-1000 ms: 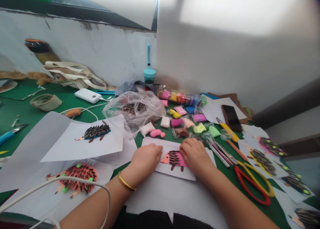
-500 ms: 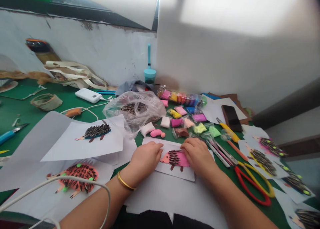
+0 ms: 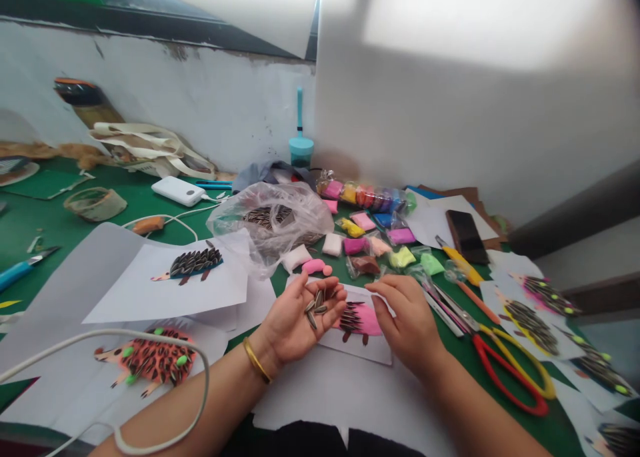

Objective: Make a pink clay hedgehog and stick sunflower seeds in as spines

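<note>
My left hand (image 3: 300,320) is turned palm up and cupped, with several striped sunflower seeds (image 3: 316,306) lying in it. To its right, my right hand (image 3: 407,324) hovers over the edge of a small white card, thumb and index finger apart, with nothing visible between them. Between the hands a pink clay hedgehog (image 3: 369,320) lies on the card (image 3: 383,357). Sunflower seeds cover part of its back, while the right part is bare pink. My left fingers hide its head.
A clear plastic bag (image 3: 300,207) of seeds lies beyond my hands, beside several clay packets (image 3: 401,256). Red-and-yellow scissors (image 3: 537,404) lie at right. A finished-looking hedgehog card (image 3: 125,297) is at left. A white cable (image 3: 207,377) loops over my left forearm.
My left hand has lifted from the card and turned palm up, showing the seeds in it. My right hand has come off the hedgehog, its fingers parting.
</note>
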Available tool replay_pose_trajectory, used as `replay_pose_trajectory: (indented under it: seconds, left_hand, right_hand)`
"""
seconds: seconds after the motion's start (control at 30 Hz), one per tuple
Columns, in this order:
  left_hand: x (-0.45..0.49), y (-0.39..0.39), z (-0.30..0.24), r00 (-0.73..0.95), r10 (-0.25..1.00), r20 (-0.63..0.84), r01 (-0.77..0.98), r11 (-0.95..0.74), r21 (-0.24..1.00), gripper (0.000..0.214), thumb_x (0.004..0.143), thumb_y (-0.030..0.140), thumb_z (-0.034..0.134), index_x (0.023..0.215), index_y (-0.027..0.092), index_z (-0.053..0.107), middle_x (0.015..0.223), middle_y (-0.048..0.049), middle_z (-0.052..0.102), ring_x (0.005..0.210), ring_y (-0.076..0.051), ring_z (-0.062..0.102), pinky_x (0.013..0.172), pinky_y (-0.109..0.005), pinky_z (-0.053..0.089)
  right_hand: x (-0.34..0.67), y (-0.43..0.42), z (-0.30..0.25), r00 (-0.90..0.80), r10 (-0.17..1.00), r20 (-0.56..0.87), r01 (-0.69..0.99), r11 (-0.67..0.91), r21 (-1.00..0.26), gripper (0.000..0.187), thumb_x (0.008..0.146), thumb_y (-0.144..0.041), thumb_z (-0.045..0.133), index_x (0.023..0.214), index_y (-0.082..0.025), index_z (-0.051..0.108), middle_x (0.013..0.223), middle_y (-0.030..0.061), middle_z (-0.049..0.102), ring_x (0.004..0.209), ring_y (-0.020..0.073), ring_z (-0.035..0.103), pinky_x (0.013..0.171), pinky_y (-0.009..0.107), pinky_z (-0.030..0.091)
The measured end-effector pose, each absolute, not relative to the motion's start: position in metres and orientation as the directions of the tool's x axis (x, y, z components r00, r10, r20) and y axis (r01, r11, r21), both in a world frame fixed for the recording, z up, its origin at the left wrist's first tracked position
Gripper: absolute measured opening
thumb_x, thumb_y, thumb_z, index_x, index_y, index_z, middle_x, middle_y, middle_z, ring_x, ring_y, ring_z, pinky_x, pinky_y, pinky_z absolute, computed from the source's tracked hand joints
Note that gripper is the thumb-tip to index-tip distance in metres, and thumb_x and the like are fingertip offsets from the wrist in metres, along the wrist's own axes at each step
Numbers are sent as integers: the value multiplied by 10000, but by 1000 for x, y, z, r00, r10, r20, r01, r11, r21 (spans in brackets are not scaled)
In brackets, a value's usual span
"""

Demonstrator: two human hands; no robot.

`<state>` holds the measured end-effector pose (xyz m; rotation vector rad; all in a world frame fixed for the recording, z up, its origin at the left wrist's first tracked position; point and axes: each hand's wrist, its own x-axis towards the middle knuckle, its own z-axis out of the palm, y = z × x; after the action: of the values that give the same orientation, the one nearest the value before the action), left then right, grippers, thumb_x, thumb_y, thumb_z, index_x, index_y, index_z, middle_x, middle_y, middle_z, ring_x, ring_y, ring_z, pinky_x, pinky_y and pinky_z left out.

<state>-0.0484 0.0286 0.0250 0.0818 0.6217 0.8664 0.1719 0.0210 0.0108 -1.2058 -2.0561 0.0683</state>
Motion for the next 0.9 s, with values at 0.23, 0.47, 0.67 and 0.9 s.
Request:
replay_pose_trajectory:
  seconds: [0.23, 0.47, 0.67, 0.9]
  left_hand:
    - [-40, 19, 31, 581, 720, -379, -679, 685, 262, 667, 969, 648, 318, 1164, 76, 599, 1307, -183, 587, 1196, -244, 591, 1056, -362, 455]
    - [-38, 15, 24, 622, 701, -348, -589, 712, 382, 792, 933, 735, 213, 1255, 114, 583, 1227, -159, 621, 950, -172, 637, 832, -286, 503]
    - [-35, 13, 27, 615, 704, -356, -553, 706, 442, 822, 931, 739, 163, 1257, 107, 577, 1198, -179, 626, 1025, -208, 625, 837, -299, 501]
    - [-44, 22, 32, 499, 780, -376, -675, 623, 395, 676, 970, 660, 265, 1182, 110, 595, 1242, -180, 619, 1199, -241, 585, 1019, -377, 483]
  right_hand:
    - [159, 6, 19, -348, 703, 620, 654, 656, -377, 220, 907, -155, 589, 1091, -242, 673, 961, 66, 636, 912, 214, 568, 819, 391, 447]
    - [142, -3, 21, -464, 643, 609, 617, 728, -298, 213, 918, -220, 629, 1107, -284, 702, 941, 36, 680, 920, 197, 582, 838, 374, 425]
    - [136, -7, 19, -533, 634, 560, 608, 747, -267, 208, 953, -200, 570, 1030, -331, 712, 883, -3, 711, 887, 176, 599, 823, 362, 413]
    - [171, 14, 19, -353, 780, 517, 648, 602, -466, 169, 969, -239, 511, 950, -228, 679, 860, 47, 706, 807, 186, 630, 766, 345, 478]
